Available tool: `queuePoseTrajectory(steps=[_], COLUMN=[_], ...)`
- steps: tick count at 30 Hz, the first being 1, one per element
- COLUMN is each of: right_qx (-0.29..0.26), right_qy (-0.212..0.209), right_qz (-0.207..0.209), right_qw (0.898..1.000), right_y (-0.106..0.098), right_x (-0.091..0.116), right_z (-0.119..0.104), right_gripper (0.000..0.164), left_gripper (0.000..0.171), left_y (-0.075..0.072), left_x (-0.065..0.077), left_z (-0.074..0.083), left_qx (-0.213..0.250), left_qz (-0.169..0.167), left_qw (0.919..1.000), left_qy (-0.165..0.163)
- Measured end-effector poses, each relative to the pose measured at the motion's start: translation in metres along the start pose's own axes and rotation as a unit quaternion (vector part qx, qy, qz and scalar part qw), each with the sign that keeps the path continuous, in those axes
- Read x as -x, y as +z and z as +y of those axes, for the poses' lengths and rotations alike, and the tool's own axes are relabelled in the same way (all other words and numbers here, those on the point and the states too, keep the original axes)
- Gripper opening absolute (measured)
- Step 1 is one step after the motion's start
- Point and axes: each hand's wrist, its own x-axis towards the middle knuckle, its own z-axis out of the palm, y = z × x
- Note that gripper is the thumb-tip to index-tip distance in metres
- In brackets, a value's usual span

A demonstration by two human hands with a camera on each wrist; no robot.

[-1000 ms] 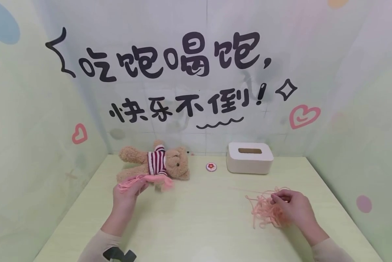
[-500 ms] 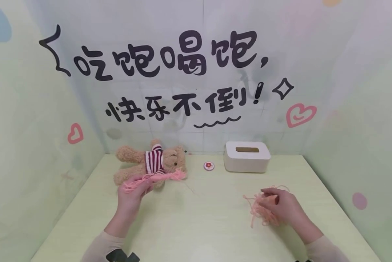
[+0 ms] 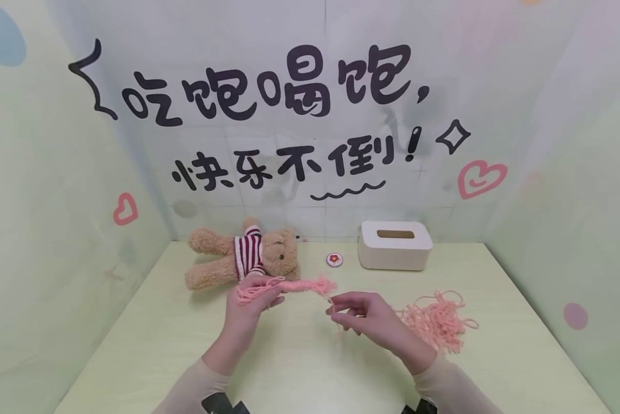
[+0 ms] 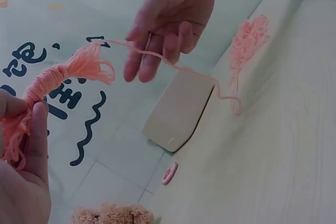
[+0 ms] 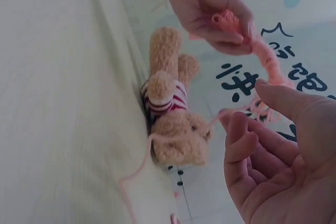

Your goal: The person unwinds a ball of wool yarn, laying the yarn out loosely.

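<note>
My left hand (image 3: 241, 319) grips a bundle of pink yarn (image 3: 297, 286) near its looped end, thumb on one side and fingers on the other. The bundle's middle is wound round with yarn, and a frayed tuft (image 4: 92, 64) sticks out towards my right hand (image 3: 372, 321). A single strand (image 4: 178, 67) leads from the tuft across my right fingers and hangs down to the table. In the right wrist view, my right thumb stands apart from the loosely bent fingers, with the strand at the index fingertip. Right of that hand lies a loose heap of pink yarn (image 3: 439, 322).
A teddy bear (image 3: 211, 273) in a striped shirt lies on its back at the rear left of the table (image 3: 310, 368). A white tissue box (image 3: 395, 256) stands at the back right, with a round flower badge (image 3: 334, 260) left of it. Printed curtains enclose the table.
My right hand has come from the yarn heap over to the tuft at the middle. My left hand has carried the bundle to the right, away from the bear's legs.
</note>
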Motion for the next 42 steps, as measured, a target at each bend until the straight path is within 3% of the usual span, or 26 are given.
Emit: queuePoseTrajectory(steps=[4,8,15,23,28,31,37,42], right_qx=[-0.025,0.021,0.072,0.102,0.118,0.14,0.22,0.258], right_qy=[-0.003,-0.023,0.026,0.066,0.109,0.131,0.152,0.139], right_qz=[0.005,0.042,0.104,0.16,0.191,0.214,0.248,0.242], right_qw=[1.0,0.999,0.992,0.98,0.968,0.958,0.931,0.925], right_y=[0.008,-0.002,-0.043,-0.09,-0.119,-0.135,-0.154,-0.134], right_x=[0.001,0.007,0.027,0.052,0.064,0.069,0.072,0.064], right_z=[-0.009,-0.006,0.015,0.042,0.059,0.068,0.082,0.075], right_gripper=[0.025,0.02,0.02,0.025,0.03,0.033,0.035,0.035], left_gripper=[0.017,0.016,0.013,0.013,0.025,0.023,0.014,0.012], left_y=[-0.001,-0.008,-0.032,-0.065,-0.084,-0.092,-0.095,-0.083], left_x=[0.001,0.003,0.003,-0.004,-0.009,-0.012,-0.013,-0.009], left_z=[-0.005,-0.005,0.006,0.021,0.03,0.031,0.027,0.02], left_qx=[-0.003,-0.015,-0.046,-0.056,-0.032,-0.008,0.019,-0.001], left_qz=[-0.004,0.009,0.042,0.087,0.123,0.133,0.116,0.044], left_qw=[0.9999,0.9996,0.9966,0.9938,0.991,0.9906,0.9929,0.9986], left_qy=[-0.012,-0.022,-0.054,-0.043,-0.042,-0.029,-0.017,-0.029])
